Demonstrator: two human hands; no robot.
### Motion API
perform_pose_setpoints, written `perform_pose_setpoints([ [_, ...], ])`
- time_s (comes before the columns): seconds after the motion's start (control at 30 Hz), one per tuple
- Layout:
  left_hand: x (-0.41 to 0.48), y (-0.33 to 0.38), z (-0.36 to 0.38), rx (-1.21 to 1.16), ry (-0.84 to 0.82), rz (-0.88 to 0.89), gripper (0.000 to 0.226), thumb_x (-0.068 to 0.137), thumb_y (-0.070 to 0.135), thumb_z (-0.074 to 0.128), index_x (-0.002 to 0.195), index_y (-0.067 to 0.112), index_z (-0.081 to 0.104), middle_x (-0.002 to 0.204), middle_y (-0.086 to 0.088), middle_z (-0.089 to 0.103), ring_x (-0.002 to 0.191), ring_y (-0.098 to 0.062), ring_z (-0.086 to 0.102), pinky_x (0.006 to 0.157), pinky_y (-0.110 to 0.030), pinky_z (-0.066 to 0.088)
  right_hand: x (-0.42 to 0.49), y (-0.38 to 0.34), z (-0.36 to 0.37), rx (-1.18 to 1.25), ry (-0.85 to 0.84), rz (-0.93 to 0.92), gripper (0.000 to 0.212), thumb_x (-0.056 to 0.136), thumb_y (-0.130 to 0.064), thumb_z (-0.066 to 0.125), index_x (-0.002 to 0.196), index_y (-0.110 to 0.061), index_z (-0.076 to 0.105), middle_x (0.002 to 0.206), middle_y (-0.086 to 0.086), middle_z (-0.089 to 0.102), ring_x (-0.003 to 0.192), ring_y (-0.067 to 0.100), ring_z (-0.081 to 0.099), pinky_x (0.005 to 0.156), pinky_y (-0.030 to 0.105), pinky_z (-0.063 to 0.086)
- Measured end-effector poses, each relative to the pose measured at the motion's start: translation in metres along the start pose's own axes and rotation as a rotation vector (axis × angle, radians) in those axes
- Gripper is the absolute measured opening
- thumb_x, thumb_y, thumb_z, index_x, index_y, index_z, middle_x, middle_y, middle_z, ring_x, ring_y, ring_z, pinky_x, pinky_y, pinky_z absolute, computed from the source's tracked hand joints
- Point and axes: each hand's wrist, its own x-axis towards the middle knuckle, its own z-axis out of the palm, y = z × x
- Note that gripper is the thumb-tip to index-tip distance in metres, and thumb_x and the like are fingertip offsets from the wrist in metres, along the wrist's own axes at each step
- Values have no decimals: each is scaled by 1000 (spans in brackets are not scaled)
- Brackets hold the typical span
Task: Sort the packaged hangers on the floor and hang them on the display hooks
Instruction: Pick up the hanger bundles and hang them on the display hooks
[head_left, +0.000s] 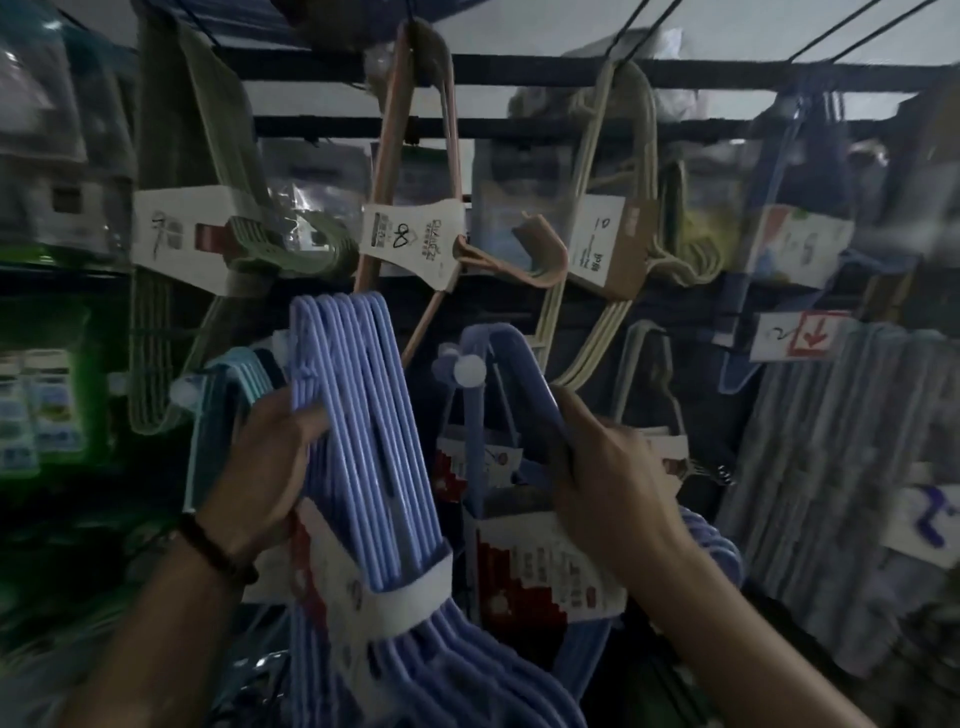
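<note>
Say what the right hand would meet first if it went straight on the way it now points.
The right hand would probably meet the cream hangers hanging just above it, though depth is unclear.

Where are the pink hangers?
In the head view, the pack of pink plastic hangers hangs at top centre, between the green hanger pack on its left and the cream hanger pack on its right.

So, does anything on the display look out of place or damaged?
Nothing plainly stands out. The pink pack and the cream pack hang tilted from one corner, as the green pack does too. The picture is blurred, so small damage would not show.
</note>
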Motion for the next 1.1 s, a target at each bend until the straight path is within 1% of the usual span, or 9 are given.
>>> perform_pose_setpoints([
  [0.07, 2, -4, -4, -55, -42, 17, 10, 84, 32, 72, 79, 33, 81, 73, 17, 76, 70, 1, 73, 66, -25, 58, 4, -1, 10, -20, 0, 21, 53, 99, -23, 59, 146, -36, 38, 87, 6, 71, 65, 31, 63, 55, 46, 54],
  [0.13, 3, -8, -8, -31, -105, 7, 20, 60, 45, 80, 80, 46, 82, 86, 13, 79, 82, -6, 76, 76, -35, 57, 10, 1, 21, -44, -28, 67, 57, 97, -24, 61, 144, -40, 34, 88, 5, 70, 67, 31, 63, 57, 46, 55],
  [0.27, 2, -12, -3, 49, -76, -33, 12, 82, 38, 79, 92, 32, 82, 96, -2, 80, 92, -27, 76, 85, -52, 59, 25, 3, 37, -59, -55, 141, 55, 96, -21, 57, 144, -37, 36, 94, 6, 71, 78, 36, 66, 61, 44, 54],
  [0.4, 0, -16, 10, 89, 4, -49, 22, 82, 38, 62, 86, 23, 78, 87, -21, 73, 70, -33, 73, 58, -31, 61, 46, 7, 59, -108, -98, 200, 30, 100, -17, 53, 128, -22, 43, 106, 10, 67, 88, 40, 65, 63, 42, 47],
  [0.47, 2, -20, 12, 128, 7, -58, 22, 93, 33, 62, 92, 17, 77, 87, -32, 68, 69, -45, 70, 58, -42, 63, 57, 11, 74, -113, -142, 228, 27, 100, -12, 55, 124, -16, 43, 116, 14, 61, 95, 42, 64, 70, 48, 53],
  [0.57, 5, -27, 13, 184, 19, -53, 20, 101, 27, 60, 99, 13, 75, 81, -31, 65, 62, -46, 68, 63, -55, 62, 71, 20, 93, -111, -175, 259, 33, 99, -6, 56, 128, -10, 42, 127, 18, 54, 106, 44, 65, 80, 50, 55],
  [0.77, 1, -37, 23, 320, 62, -8, 20, 103, 25, 59, 88, 17, 71, 69, -13, 68, 51, -17, 68, 50, -20, 52, 87, 43, 114, -234, -224, 267, 27, 104, -12, 49, 130, -3, 44, 125, 19, 61, 112, 39, 67, 86, 43, 55],
  [0.97, 1, -41, 39, 258, 53, 2, 17, 103, 19, 58, 105, 10, 73, 74, -23, 65, 51, -22, 68, 52, -26, 57, 87, 47, 71, -213, -342, 317, 37, 104, -42, 44, 113, -13, 66, 111, 17, 70, 101, 40, 69, 76, 39, 51],
  [1.1, -1, -48, 52, 349, 118, 126, 21, 103, 23, 60, 89, 13, 72, 65, -8, 66, 56, -10, 64, 53, -15, 47, 50, 27, 15, 140, -15, 134, 47, 108, -54, 35, 78, -23, 53, 71, 1, 62, 66, 25, 60, 58, 37, 44],
])
